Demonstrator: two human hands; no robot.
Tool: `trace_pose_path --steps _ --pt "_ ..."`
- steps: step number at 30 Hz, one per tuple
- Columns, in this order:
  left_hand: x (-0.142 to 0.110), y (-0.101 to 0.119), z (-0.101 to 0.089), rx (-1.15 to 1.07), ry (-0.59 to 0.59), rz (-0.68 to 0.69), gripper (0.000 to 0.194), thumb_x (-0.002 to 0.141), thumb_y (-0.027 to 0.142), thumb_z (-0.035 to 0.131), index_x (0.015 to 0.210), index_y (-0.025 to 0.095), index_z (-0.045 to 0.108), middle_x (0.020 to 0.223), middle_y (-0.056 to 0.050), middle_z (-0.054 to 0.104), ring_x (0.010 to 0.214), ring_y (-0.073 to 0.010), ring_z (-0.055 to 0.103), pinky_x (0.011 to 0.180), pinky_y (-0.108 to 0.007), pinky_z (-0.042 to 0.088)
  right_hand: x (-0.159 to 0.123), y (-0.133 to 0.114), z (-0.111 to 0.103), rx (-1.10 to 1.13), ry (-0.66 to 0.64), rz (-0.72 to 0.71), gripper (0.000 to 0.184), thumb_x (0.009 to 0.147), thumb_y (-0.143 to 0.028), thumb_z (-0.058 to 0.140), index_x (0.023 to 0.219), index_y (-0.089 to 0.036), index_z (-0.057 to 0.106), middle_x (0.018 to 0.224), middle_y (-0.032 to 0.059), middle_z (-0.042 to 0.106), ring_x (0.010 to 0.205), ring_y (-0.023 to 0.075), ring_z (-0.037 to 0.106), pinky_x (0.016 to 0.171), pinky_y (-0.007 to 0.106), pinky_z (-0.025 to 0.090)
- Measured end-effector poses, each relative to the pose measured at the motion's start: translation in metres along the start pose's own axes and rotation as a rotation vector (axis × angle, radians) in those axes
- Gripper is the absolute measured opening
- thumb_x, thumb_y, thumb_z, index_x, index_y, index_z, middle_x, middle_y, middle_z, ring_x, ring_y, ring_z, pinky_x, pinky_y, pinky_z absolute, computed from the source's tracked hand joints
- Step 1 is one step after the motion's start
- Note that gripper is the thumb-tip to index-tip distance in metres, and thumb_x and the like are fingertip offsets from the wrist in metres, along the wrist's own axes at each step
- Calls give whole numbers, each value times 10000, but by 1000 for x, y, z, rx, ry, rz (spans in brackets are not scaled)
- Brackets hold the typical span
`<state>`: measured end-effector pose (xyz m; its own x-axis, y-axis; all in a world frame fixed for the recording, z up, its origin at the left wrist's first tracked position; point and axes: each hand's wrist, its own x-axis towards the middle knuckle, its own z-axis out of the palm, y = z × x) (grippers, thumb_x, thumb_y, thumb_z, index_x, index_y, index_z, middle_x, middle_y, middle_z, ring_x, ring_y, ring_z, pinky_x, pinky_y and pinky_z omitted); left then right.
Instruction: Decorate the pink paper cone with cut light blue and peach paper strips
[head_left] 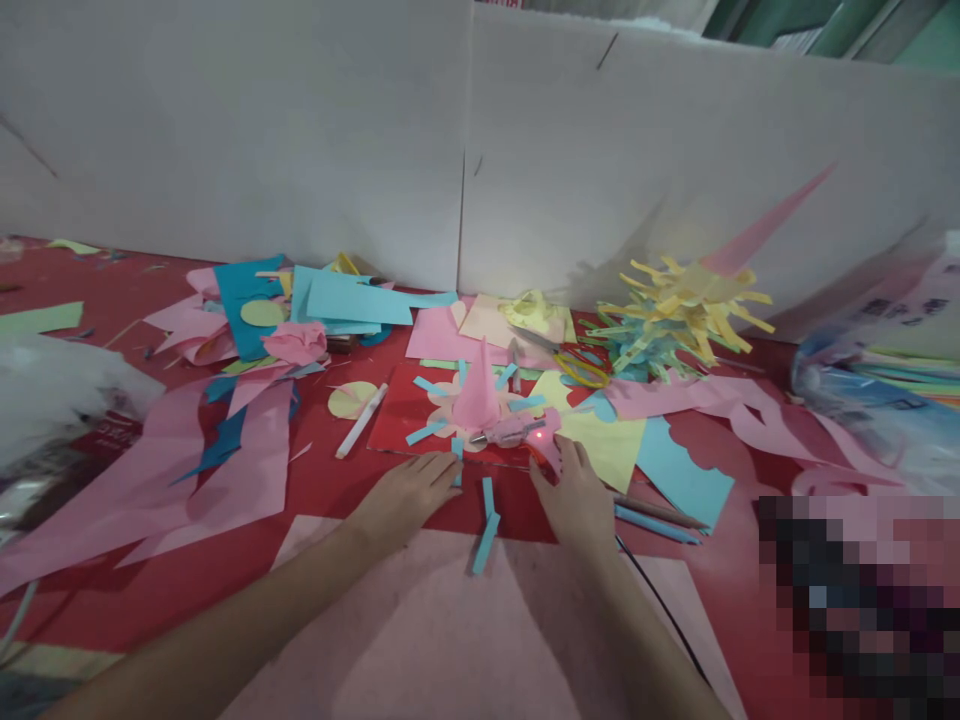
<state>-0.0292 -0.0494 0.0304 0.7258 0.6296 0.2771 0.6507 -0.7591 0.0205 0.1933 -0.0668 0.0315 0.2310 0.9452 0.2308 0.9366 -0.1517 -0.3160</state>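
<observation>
A pink paper cone (476,400) stands upright on a petalled paper base, with blue strips sticking out around it, on a red board (386,428). My left hand (420,483) is closed at the near edge of this board, its fingers on a small blue paper strip (457,450). My right hand (574,495) grips a pink glue gun (536,428) with a lit red light; its metal nozzle points left, close to the base of the cone. More loose blue strips (487,535) lie between my hands, near the large pink sheet (480,640).
A fringed yellow-and-blue paper piece with a pink point (690,310) stands at the back right. Yellow-handled scissors (583,370), a white marker (361,422), pencils (660,515) and paper scraps (345,305) lie around. Plastic bags flank both sides; a white panel (300,130) rises behind.
</observation>
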Motion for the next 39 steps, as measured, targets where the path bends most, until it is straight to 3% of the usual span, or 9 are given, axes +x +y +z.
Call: trace_pose_path --steps 5,8,12,17,20,22,26,31,39 --pt "-1 -1 -5 82 -78 64 412 782 -1 374 1157 124 493 1133 -121 603 1030 -218 574 809 -319 474 -1 -1 -3 -36 6 6 335 837 -372 438 1121 -195 464 1083 66 555 771 168 590 502 240 322" --pt "-3 -3 -2 92 -62 69 482 751 -42 353 1185 130 472 1151 -120 599 1057 -207 562 834 -311 466 -1 -2 -4 -36 5 9 334 842 -370 433 1126 -197 459 1090 67 557 782 170 592 506 239 319" --pt "-7 -11 3 17 4 62 494 741 -54 347 1179 132 478 1139 -103 613 1031 -181 581 833 -289 480 -2 -3 -6 -18 -9 23 328 838 -358 443 1123 -195 465 1080 74 556 770 164 588 493 232 309" --pt "-4 -15 -2 18 135 -140 433 788 -3 378 1172 162 490 1049 -77 659 823 -161 656 631 -243 527 -1 -6 -7 44 -16 78 361 808 -382 471 1118 -197 468 1094 66 560 809 174 588 514 239 335" --pt "4 -8 -7 83 278 -92 396 814 12 359 1175 125 478 1084 -102 643 925 -168 631 708 -247 523 -1 -7 -8 82 -47 133 397 793 -407 483 1124 -189 464 1127 75 552 850 187 586 550 255 371" --pt "9 -1 -7 104 304 -21 412 819 5 326 1194 114 456 1096 -107 637 986 -163 606 769 -250 508 0 -5 -7 100 -57 148 402 786 -405 491 1124 -188 466 1140 79 548 871 191 583 563 260 386" --pt "12 10 1 161 243 68 426 786 -32 290 1164 60 465 1097 -134 632 982 -177 609 770 -268 503 0 1 -6 108 -50 143 400 776 -396 500 1117 -190 470 1115 80 557 900 199 578 578 262 399" --pt "7 14 12 190 169 67 422 757 -45 306 1128 40 489 1089 -149 633 982 -187 611 802 -276 484 2 4 -7 91 -64 182 419 782 -418 481 1129 -185 461 1143 79 548 928 215 574 597 272 403" --pt "3 20 14 180 93 59 401 782 -15 322 1139 57 490 1111 -150 621 995 -193 604 821 -292 471 3 7 -5 81 -74 205 434 772 -449 471 1124 -197 467 1150 80 543 929 217 569 600 270 398"
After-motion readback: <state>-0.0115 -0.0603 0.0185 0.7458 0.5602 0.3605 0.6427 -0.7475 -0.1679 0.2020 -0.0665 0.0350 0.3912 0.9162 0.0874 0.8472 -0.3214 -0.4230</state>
